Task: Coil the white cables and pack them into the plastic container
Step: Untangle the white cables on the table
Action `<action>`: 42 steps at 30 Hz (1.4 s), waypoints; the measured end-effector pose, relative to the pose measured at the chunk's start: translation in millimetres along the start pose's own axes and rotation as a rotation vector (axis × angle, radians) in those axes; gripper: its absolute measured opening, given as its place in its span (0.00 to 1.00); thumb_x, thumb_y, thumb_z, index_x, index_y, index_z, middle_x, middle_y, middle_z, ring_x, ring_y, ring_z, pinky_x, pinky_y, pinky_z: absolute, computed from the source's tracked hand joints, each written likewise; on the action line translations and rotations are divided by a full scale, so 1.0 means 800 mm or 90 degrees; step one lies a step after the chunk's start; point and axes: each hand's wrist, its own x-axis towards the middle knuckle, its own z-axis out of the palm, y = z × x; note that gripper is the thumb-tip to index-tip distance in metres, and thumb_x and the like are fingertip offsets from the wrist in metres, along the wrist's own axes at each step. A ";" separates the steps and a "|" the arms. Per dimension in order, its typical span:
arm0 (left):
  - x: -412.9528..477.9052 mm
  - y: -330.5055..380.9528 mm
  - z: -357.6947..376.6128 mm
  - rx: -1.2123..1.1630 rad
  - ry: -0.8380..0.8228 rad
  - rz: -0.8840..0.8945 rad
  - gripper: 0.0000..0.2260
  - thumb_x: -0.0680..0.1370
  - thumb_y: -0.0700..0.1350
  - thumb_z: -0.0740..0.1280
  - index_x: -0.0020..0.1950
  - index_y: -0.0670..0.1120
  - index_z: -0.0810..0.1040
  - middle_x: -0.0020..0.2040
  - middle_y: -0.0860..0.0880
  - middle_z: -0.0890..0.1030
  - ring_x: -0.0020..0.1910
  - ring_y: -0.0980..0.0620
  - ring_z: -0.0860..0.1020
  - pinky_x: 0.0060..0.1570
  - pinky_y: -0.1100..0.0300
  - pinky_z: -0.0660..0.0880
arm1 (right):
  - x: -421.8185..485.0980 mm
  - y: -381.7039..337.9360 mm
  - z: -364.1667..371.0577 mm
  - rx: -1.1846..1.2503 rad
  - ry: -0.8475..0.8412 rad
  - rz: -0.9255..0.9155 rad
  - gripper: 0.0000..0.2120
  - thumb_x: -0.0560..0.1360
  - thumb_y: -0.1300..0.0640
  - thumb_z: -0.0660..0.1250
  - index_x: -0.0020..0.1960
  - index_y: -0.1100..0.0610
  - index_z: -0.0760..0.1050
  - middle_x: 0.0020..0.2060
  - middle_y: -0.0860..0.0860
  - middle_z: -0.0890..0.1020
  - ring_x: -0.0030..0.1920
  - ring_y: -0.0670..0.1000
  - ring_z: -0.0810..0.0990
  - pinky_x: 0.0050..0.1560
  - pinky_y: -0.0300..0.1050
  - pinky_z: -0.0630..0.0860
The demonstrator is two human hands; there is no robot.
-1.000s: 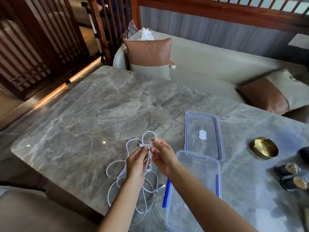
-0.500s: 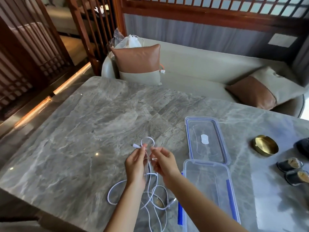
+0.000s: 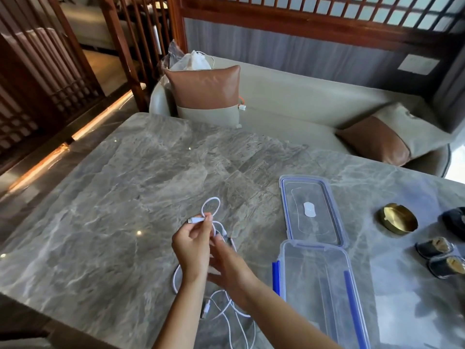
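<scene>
A thin white cable (image 3: 211, 205) forms a small loop above my hands and trails in loose tangles toward the table's near edge. My left hand (image 3: 192, 250) pinches the cable just behind its plug, which sticks out to the left. My right hand (image 3: 230, 267) sits right beside it, blurred, with its fingers around the cable lower down. The clear plastic container (image 3: 317, 285) with blue clips stands open to the right of my hands. Its clear lid (image 3: 310, 210) lies flat on the table just beyond it.
The marble table (image 3: 113, 222) carries a brass dish (image 3: 397, 221) and dark small objects (image 3: 442, 258) at the right edge. A beige bench with brown cushions (image 3: 205, 89) runs along the far side. Wooden screens stand at left.
My hands have come closer together and the right hand has slid under the left along the cable. The loop above them is smaller and tighter. The camera has tilted up.
</scene>
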 end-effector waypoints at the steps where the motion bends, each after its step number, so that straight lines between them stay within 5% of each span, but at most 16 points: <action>1: 0.000 0.001 0.000 0.001 0.006 0.007 0.05 0.72 0.41 0.71 0.39 0.40 0.81 0.29 0.50 0.82 0.29 0.57 0.79 0.34 0.65 0.76 | 0.000 -0.003 -0.001 0.087 0.004 -0.005 0.18 0.80 0.43 0.51 0.61 0.45 0.76 0.55 0.40 0.82 0.56 0.42 0.79 0.55 0.43 0.76; 5: -0.003 -0.001 0.000 0.008 -0.010 0.030 0.04 0.72 0.39 0.71 0.37 0.44 0.81 0.28 0.51 0.83 0.30 0.57 0.81 0.34 0.68 0.76 | -0.001 -0.017 -0.017 0.244 0.109 -0.078 0.13 0.80 0.51 0.57 0.60 0.53 0.75 0.54 0.48 0.83 0.56 0.45 0.80 0.51 0.40 0.75; 9: -0.007 -0.007 -0.006 0.085 -0.088 0.023 0.05 0.71 0.41 0.72 0.35 0.48 0.81 0.29 0.52 0.83 0.29 0.57 0.81 0.35 0.67 0.77 | -0.001 -0.028 -0.034 0.181 0.186 -0.172 0.10 0.77 0.55 0.65 0.57 0.52 0.78 0.44 0.47 0.83 0.49 0.45 0.80 0.49 0.38 0.74; 13: -0.007 -0.009 -0.014 0.098 -0.158 0.009 0.06 0.71 0.38 0.71 0.35 0.46 0.82 0.28 0.52 0.83 0.29 0.58 0.80 0.34 0.64 0.79 | 0.001 -0.037 -0.043 0.100 0.179 -0.241 0.11 0.76 0.60 0.65 0.57 0.55 0.79 0.47 0.49 0.85 0.45 0.43 0.82 0.41 0.32 0.76; 19: -0.009 0.001 -0.027 0.111 -0.280 -0.083 0.08 0.72 0.35 0.69 0.34 0.44 0.81 0.27 0.51 0.82 0.27 0.57 0.79 0.30 0.67 0.76 | 0.005 -0.035 -0.061 -0.068 0.142 -0.312 0.10 0.76 0.64 0.65 0.56 0.58 0.79 0.49 0.50 0.84 0.47 0.41 0.82 0.43 0.31 0.75; 26: -0.008 0.006 -0.043 0.205 -0.422 -0.141 0.06 0.72 0.35 0.69 0.35 0.39 0.80 0.26 0.49 0.81 0.28 0.56 0.79 0.31 0.67 0.76 | 0.010 -0.039 -0.084 -0.306 0.042 -0.256 0.12 0.76 0.68 0.62 0.58 0.68 0.76 0.41 0.54 0.83 0.35 0.38 0.80 0.40 0.30 0.75; 30: -0.005 0.000 -0.051 0.311 -0.504 -0.152 0.06 0.72 0.35 0.70 0.35 0.41 0.80 0.27 0.49 0.81 0.28 0.56 0.79 0.30 0.66 0.75 | 0.003 -0.036 -0.096 -0.496 0.003 -0.226 0.10 0.74 0.68 0.66 0.54 0.67 0.78 0.46 0.62 0.84 0.40 0.44 0.81 0.46 0.34 0.76; 33: -0.001 -0.005 -0.055 0.388 -0.541 -0.159 0.08 0.72 0.37 0.71 0.33 0.44 0.79 0.27 0.50 0.81 0.28 0.56 0.80 0.31 0.66 0.75 | -0.002 -0.036 -0.102 -0.632 -0.051 -0.232 0.07 0.73 0.67 0.68 0.49 0.66 0.80 0.43 0.61 0.85 0.36 0.39 0.79 0.45 0.35 0.75; 35: 0.002 -0.008 -0.057 0.401 -0.540 -0.149 0.07 0.72 0.38 0.71 0.33 0.45 0.80 0.28 0.50 0.82 0.30 0.56 0.80 0.32 0.66 0.76 | -0.003 -0.039 -0.104 -0.699 -0.039 -0.244 0.06 0.72 0.67 0.66 0.47 0.65 0.81 0.41 0.60 0.84 0.38 0.47 0.80 0.47 0.43 0.77; 37: 0.007 -0.009 -0.059 0.405 -0.522 -0.129 0.06 0.72 0.39 0.72 0.34 0.46 0.81 0.29 0.49 0.83 0.31 0.55 0.80 0.34 0.65 0.76 | -0.003 -0.044 -0.106 -0.692 -0.022 -0.224 0.09 0.71 0.69 0.64 0.47 0.64 0.82 0.41 0.61 0.84 0.42 0.55 0.82 0.50 0.50 0.78; 42: 0.019 -0.011 -0.059 0.472 -0.524 -0.082 0.05 0.71 0.43 0.72 0.36 0.45 0.80 0.31 0.46 0.83 0.33 0.51 0.80 0.38 0.57 0.76 | -0.005 -0.048 -0.103 -0.553 -0.076 -0.109 0.09 0.76 0.61 0.65 0.47 0.68 0.78 0.31 0.52 0.78 0.32 0.46 0.77 0.37 0.38 0.78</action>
